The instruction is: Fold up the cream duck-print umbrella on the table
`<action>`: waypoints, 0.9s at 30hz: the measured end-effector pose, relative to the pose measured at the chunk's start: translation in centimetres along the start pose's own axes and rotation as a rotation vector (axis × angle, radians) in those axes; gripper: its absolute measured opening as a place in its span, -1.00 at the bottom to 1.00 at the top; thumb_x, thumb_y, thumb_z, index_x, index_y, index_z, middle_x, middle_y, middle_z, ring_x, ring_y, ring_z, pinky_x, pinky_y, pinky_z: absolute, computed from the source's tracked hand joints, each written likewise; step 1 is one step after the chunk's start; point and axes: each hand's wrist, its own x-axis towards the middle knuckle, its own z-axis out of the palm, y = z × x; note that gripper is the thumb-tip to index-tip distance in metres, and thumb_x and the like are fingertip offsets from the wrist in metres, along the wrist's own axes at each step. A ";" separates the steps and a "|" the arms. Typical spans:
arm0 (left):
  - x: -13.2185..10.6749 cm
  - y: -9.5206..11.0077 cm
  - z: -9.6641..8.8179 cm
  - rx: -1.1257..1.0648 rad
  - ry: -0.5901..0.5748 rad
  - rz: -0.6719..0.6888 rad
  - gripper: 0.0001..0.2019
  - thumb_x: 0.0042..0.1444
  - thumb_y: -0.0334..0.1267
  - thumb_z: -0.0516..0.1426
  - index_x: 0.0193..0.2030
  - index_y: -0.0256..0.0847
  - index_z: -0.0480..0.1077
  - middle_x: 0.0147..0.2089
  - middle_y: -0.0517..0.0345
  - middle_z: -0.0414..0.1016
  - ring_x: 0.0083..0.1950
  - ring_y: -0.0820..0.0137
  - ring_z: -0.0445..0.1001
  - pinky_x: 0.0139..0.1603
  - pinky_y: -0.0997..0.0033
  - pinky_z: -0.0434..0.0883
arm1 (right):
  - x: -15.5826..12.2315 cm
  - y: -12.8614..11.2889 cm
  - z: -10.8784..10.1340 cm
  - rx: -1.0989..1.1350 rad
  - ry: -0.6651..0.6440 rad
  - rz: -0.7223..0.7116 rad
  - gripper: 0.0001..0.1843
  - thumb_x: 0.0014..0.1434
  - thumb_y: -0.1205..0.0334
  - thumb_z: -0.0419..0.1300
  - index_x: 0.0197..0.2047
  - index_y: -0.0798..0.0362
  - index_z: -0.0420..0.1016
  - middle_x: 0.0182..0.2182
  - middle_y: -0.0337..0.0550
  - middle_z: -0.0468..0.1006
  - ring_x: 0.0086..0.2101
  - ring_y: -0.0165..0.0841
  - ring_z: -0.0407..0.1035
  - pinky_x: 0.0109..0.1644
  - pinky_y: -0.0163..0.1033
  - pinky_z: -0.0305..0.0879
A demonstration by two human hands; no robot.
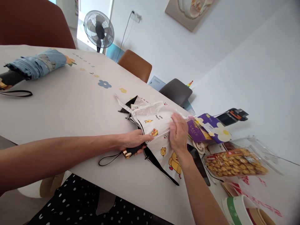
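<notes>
A folding umbrella (156, 125) with white fabric, yellow duck prints and a black lining lies collapsed on the white table (70, 103). My left hand (133, 141) is closed around its dark handle, whose black wrist loop (109, 160) trails on the table. My right hand (178, 132) rests on the loose fabric near the umbrella's far end, its fingers curled and slightly blurred, pressing or gathering the cloth.
A second folded umbrella (36, 66), light blue, lies at the table's far left. To the right are a purple flowered packet (208, 128), a clear bag of snacks (234, 162) and stacked bowls (243, 211). Chairs (136, 64) and a standing fan (98, 29) are beyond the table.
</notes>
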 end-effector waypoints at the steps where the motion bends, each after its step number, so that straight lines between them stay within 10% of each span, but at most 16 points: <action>1: 0.1 -0.1 -0.1 -0.013 0.007 -0.004 -0.62 0.05 0.04 0.03 -0.56 -0.24 0.17 -0.67 0.28 0.17 -0.70 0.57 0.14 -0.71 0.53 0.18 | -0.4 0.9 -0.3 0.015 0.047 0.119 -0.50 0.25 0.08 -0.17 0.14 0.16 0.25 0.15 0.07 0.25 0.17 -0.22 0.05 0.21 0.00 -0.08; 6: 0.4 -0.5 -0.3 -0.029 0.013 -0.025 -0.61 0.00 0.07 0.05 -0.55 -0.23 0.17 -0.63 0.26 0.19 -0.68 0.57 0.15 -0.70 0.52 0.18 | -3.2 4.8 -1.5 0.166 -0.014 0.688 -0.38 0.15 -0.11 -0.06 0.08 0.20 0.33 0.06 0.17 0.35 0.06 -0.07 0.20 0.09 -0.02 0.10; 15: 0.3 -0.5 -0.6 -0.010 -0.010 -0.031 -0.62 0.03 0.07 0.03 -0.55 -0.21 0.16 -0.66 0.25 0.19 -0.69 0.54 0.17 -0.70 0.52 0.17 | -6.1 5.2 -2.1 0.421 0.050 0.913 -0.58 -0.07 -0.04 0.21 -0.22 0.09 0.51 -0.23 -0.10 0.53 -0.23 -0.24 0.38 -0.23 -0.23 0.29; 22: 0.2 -0.2 -0.3 -0.019 0.038 -0.054 -0.62 0.04 0.07 0.02 -0.56 -0.22 0.16 -0.69 0.26 0.19 -0.70 0.54 0.16 -0.71 0.53 0.16 | -7.6 4.3 -3.6 0.489 -0.151 0.870 -0.68 -0.11 0.04 0.27 -0.35 0.11 0.51 -0.40 -0.16 0.53 -0.36 -0.29 0.37 -0.31 -0.26 0.29; 27: 0.2 -0.2 -0.3 -0.012 0.055 -0.061 -0.61 0.03 0.07 0.03 -0.57 -0.22 0.17 -0.70 0.24 0.20 -0.70 0.54 0.15 -0.71 0.53 0.16 | -8.1 4.2 -4.0 0.642 0.020 0.974 -0.75 -0.14 0.11 0.31 -0.43 0.09 0.45 -0.52 -0.27 0.46 -0.48 -0.40 0.33 -0.41 -0.33 0.28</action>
